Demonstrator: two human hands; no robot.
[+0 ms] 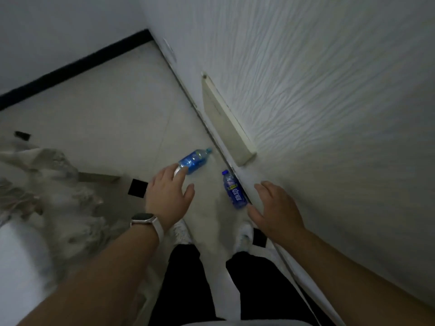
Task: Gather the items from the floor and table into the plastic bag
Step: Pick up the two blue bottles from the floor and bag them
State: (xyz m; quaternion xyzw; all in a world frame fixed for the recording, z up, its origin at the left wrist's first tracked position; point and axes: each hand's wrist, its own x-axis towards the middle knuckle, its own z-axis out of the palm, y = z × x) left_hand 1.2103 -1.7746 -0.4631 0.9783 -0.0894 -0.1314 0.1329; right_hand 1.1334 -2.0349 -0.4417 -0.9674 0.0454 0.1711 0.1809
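Note:
Two blue plastic bottles lie on the pale tiled floor. The farther bottle (194, 160) lies on its side with its cap pointing right, and my left hand (168, 192), fingers spread and empty, hovers just over its base end. The nearer bottle (234, 189) with a blue label lies along the foot of the wall. My right hand (274, 209) is open beside it, to its right, holding nothing. A crumpled whitish plastic bag (50, 184) lies on the floor at the left.
A textured white wall (329, 114) rises at the right, with a flat beige board (223, 121) leaning along its base. A black skirting strip (70, 69) edges the far wall. My legs in dark trousers and white shoes (244, 234) stand below the bottles.

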